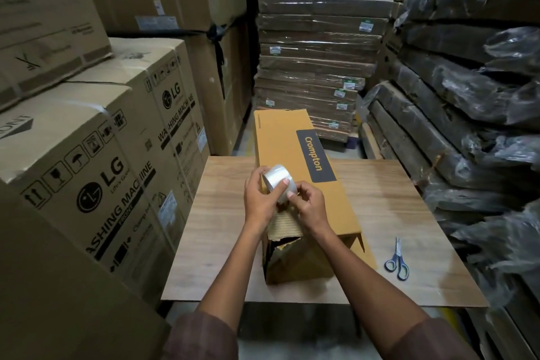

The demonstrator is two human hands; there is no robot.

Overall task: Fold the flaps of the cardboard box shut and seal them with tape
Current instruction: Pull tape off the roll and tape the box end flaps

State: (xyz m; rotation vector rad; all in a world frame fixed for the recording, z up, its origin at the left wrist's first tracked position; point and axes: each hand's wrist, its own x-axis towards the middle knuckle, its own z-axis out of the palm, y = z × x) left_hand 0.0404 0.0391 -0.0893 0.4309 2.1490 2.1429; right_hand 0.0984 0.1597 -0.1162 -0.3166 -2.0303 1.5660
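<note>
- Wooden table [394,213]: light grain finish, centred in a narrow aisle.
- Washing-machine cartons [117,155]: stacked on the left.
- Shrink-wrapped flat cartons [318,47]: stacked behind the table.
- Plastic-wrapped dark bundles [467,96]: piled on the right.
- Lighting: dim, overhead.

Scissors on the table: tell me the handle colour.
Blue with grey inner rims on the scissors, clearest in the head view.
</note>
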